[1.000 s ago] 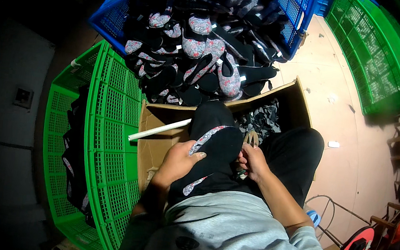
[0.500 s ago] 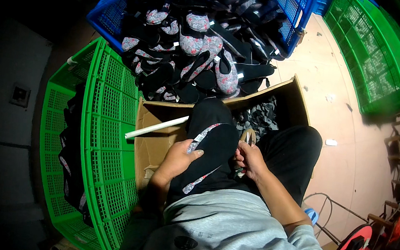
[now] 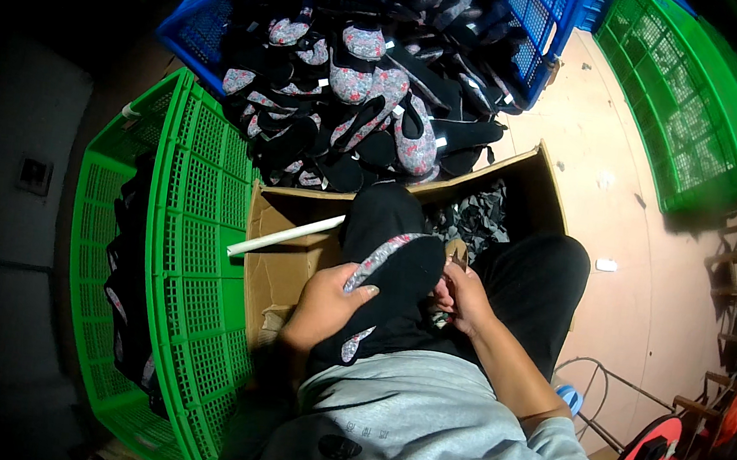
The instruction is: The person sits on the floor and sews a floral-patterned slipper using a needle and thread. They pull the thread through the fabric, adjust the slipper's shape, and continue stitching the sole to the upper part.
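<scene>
My left hand (image 3: 331, 304) grips a cloth shoe (image 3: 414, 267) by its edge, thumb on top, over my thighs. A broad black face of the shoe is turned up, with a grey-and-red floral strip along its left edge and another floral bit near my waist. At the shoe's right side, my right hand (image 3: 463, 293) is closed around a small metal-bladed tool (image 3: 459, 253) that looks like scissors, pointing away from me. The fingers hide most of its handle. Black cloth against black trousers makes the shoe's lower outline hard to see.
Ahead, similar floral-and-black shoes (image 3: 349, 78) spill from a blue crate (image 3: 194, 24). Before my knees stands a cardboard box (image 3: 551, 183) with dark scraps (image 3: 474, 217) and a white tube (image 3: 286, 235). Green crates stand left (image 3: 202, 256) and far right (image 3: 664, 109).
The shoe has turned slightly in my left hand, showing a wider floral strip at its upper left. My right hand and the bladed tool have shifted a little along its right side.
</scene>
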Available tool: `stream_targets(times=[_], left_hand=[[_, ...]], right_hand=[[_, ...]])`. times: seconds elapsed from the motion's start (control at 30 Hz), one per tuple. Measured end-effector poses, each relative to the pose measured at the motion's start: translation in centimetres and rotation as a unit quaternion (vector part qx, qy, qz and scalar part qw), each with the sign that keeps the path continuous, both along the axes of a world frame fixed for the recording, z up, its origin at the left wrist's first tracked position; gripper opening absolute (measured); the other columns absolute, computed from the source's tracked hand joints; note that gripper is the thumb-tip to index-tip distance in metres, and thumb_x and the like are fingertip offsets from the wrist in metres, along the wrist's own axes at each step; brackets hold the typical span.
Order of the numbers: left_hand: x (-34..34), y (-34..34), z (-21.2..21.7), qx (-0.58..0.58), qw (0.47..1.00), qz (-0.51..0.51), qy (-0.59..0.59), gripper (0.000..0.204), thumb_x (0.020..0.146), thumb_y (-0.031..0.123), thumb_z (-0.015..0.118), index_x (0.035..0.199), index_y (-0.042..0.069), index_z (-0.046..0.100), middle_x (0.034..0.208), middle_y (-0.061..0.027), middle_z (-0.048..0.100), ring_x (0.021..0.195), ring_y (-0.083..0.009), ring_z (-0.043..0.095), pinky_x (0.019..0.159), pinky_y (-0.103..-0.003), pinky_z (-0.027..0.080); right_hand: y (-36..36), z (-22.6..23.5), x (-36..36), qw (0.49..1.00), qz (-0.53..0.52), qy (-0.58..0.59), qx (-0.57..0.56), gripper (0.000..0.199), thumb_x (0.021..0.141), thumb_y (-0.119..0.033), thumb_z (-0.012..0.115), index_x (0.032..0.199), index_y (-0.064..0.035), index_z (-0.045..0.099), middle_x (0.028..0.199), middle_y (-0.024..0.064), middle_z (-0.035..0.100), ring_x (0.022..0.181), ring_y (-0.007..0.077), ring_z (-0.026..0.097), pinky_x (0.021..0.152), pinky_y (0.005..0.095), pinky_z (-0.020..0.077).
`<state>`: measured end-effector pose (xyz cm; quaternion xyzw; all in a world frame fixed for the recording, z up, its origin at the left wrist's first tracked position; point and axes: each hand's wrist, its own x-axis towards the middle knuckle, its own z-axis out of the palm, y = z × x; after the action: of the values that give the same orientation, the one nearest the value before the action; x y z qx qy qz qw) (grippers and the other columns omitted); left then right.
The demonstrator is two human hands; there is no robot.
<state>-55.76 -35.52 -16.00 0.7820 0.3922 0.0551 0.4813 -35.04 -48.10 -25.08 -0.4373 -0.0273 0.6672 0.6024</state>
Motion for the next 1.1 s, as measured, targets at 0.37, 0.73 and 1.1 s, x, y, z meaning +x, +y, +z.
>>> stream_targets(times=[0.37, 0.73, 1.1], left_hand=[[2.1, -1.0, 4.3, 0.508, 0.853, -0.058, -0.101, 0.047, 0.067, 0.001, 0.063, 0.113, 0.008, 0.068, 0.105, -0.0089, 0.064, 0.097, -0.0287, 0.061, 0.085, -0.042, 0.046], [-0.7, -0.4, -0.5, -0.012, 0.994, 0.056, -0.096, 0.029, 0.085, 0.010, 0.066, 0.111, -0.001, 0.060, 0.089, -0.0142, 0.067, 0.081, -0.0239, 0.064, 0.075, -0.035, 0.050], [-1.9, -1.3, -4.4, -0.002, 0.996, 0.087, -0.002, 0.028, 0.085, 0.012, 0.067, 0.108, 0.000, 0.060, 0.082, -0.0141, 0.065, 0.073, -0.0248, 0.062, 0.069, -0.035, 0.049]], right_hand=[[-0.1, 5.9, 2.4, 0.991, 0.021, -0.060, 0.118, 0.043, 0.100, -0.044, 0.043, 0.100, -0.0037, 0.058, 0.077, 0.0140, 0.068, 0.041, 0.0090, 0.042, 0.040, 0.0196, 0.0278], [-0.3, 5.4, 2.1, 0.986, -0.016, -0.160, 0.046, 0.024, 0.091, -0.015, 0.066, 0.111, -0.0041, 0.062, 0.085, 0.0022, 0.064, 0.069, 0.0072, 0.057, 0.059, 0.0187, 0.0440], [0.1, -0.8, 0.2, 0.979, -0.008, -0.200, 0.030, 0.013, 0.091, -0.010, 0.066, 0.103, -0.0046, 0.063, 0.086, -0.0031, 0.062, 0.073, 0.0050, 0.056, 0.066, 0.0205, 0.0463]])
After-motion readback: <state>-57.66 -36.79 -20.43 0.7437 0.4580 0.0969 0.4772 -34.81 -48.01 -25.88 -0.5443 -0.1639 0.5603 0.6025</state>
